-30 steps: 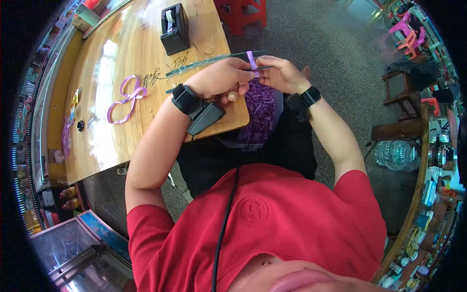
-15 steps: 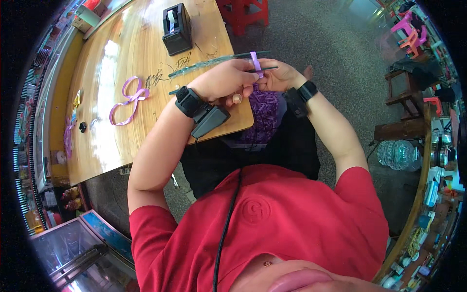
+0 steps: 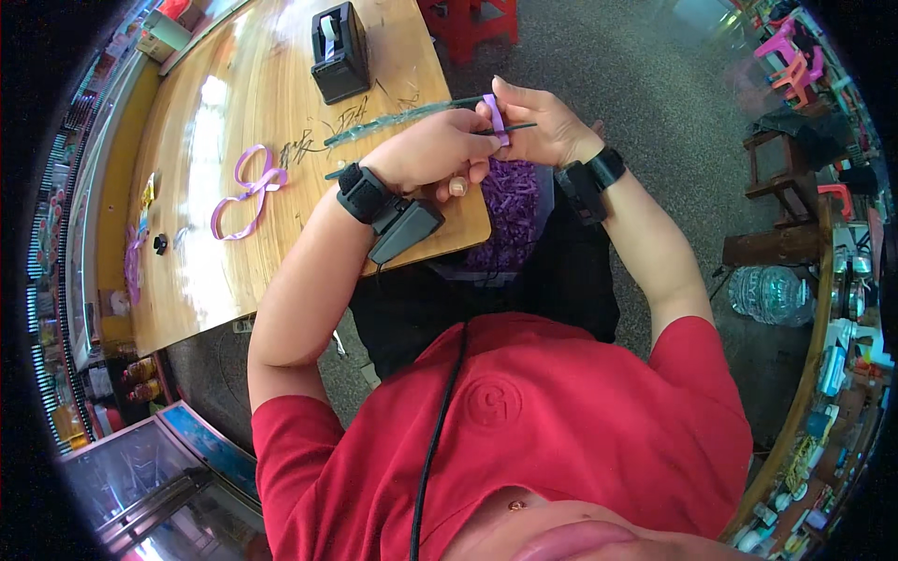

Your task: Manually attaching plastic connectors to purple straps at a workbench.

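Note:
Past the table's right corner, my left hand [image 3: 440,154] is closed on a thin dark green stick [image 3: 520,126], its thumb and finger pinching where a short loop of purple ribbon [image 3: 495,120] crosses it. My right hand [image 3: 543,126] is right beside the ribbon, its thumb raised and apart from the fingers, which partly pass behind the ribbon. A second dark green stick with clear wrapping [image 3: 402,122] lies beyond my left hand, its tip reaching the ribbon. Beneath the hands is a clear container of small purple pieces [image 3: 513,210].
On the wooden table [image 3: 309,229] are a black tape dispenser [image 3: 340,54], a looped lilac ribbon [image 3: 251,194] and a small black clip [image 3: 160,244]. A red stool [image 3: 468,28] stands beyond the table. At right are a wooden stool [image 3: 778,178] and a large clear bottle [image 3: 769,294].
My right thumb has lifted off the ribbon and now points up, and the right hand has opened and turned. My left hand keeps its grip in nearly the same place.

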A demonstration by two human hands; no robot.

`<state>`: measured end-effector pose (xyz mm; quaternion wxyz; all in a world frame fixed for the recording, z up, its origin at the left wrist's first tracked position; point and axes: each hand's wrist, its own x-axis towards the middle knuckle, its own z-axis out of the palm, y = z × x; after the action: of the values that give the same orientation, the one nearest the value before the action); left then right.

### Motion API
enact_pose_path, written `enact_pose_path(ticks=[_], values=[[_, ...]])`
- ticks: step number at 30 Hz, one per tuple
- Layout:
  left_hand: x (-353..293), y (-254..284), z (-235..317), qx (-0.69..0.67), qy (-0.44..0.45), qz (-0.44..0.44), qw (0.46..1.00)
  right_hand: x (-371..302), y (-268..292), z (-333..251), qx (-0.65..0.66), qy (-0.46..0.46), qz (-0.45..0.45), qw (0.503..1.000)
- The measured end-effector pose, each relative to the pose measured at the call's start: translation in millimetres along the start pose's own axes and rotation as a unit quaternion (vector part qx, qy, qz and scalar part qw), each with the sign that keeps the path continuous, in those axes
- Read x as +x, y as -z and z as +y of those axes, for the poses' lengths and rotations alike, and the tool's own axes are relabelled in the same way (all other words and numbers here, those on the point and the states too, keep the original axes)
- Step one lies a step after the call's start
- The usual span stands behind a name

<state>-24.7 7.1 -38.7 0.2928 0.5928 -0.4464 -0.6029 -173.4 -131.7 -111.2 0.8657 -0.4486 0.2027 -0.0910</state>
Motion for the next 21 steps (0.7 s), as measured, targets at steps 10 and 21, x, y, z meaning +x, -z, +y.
enact_pose_path(ticks=[10, 21], values=[[-1.3, 1.3, -2.0, 0.004, -0.011, -0.004, 1.000, -30.1, -18.6, -12.6, -0.196, 0.011, 0.111, 0.974], [-2.9, -0.7, -0.8, 0.028, -0.018, 0.012, 0.999, -19.2, -29.5, 11.6, -0.468, 0.280, 0.305, 0.781]])
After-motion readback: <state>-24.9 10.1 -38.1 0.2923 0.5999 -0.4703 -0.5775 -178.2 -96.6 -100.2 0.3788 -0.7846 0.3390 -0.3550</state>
